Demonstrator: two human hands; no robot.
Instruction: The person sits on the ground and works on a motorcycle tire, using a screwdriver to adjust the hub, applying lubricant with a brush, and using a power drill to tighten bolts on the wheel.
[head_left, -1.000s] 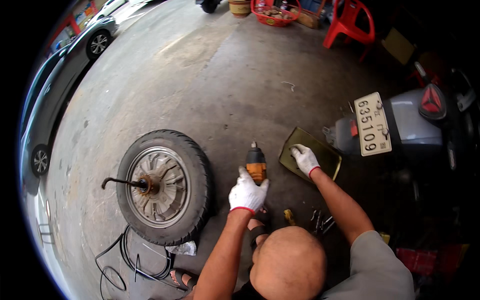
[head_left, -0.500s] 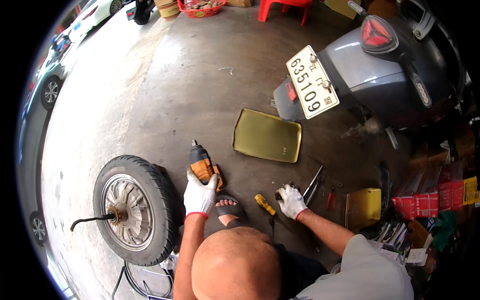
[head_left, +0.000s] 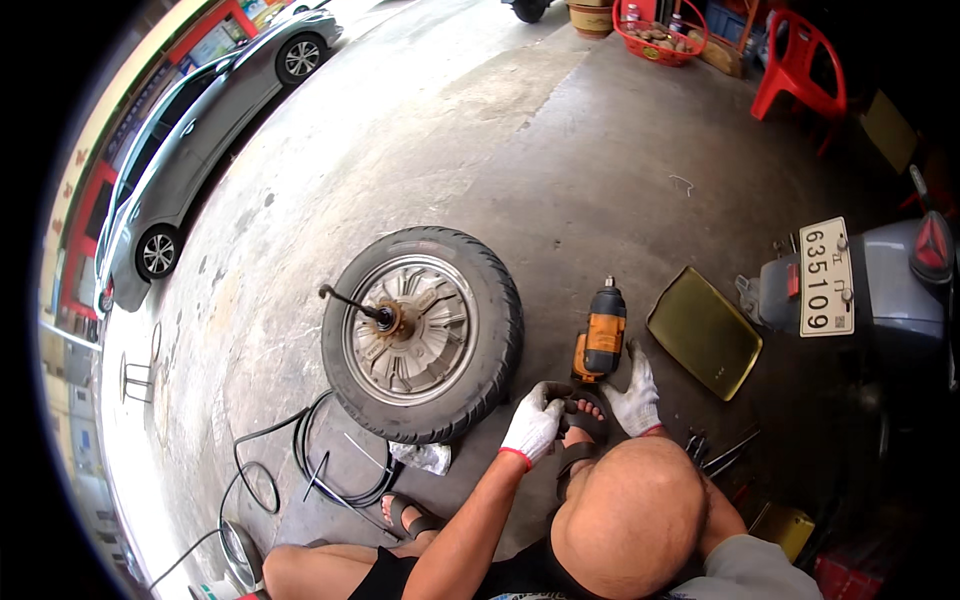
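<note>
An orange-and-black cordless impact wrench [head_left: 603, 335] lies in front of me, its drive end pointing away. Beside its rear end is my right hand [head_left: 634, 400] in a white glove, thumb and fingers apart in a wide V, very close to the tool or touching it. My left hand [head_left: 535, 422], also gloved, is closed left of the wrench, above my sandalled foot; its fingertips pinch something small and dark that I cannot make out. To the left lies a wheel [head_left: 425, 332] with a silver hub and black tyre, a black cable sticking up from its centre.
Right of the wrench lies a shallow brass-coloured tray [head_left: 705, 335]. A grey scooter [head_left: 895, 265] stands beyond it. Black hose [head_left: 300, 440] coils below the wheel. Hand tools [head_left: 725, 455] lie by my right knee. A red chair [head_left: 797, 70] and a red basket [head_left: 660, 45] stand farther back.
The view has swung left. My left hand has left the impact wrench; my right hand has come from the hand tools to it. The wrench's handle has turned from its right side to its left.
</note>
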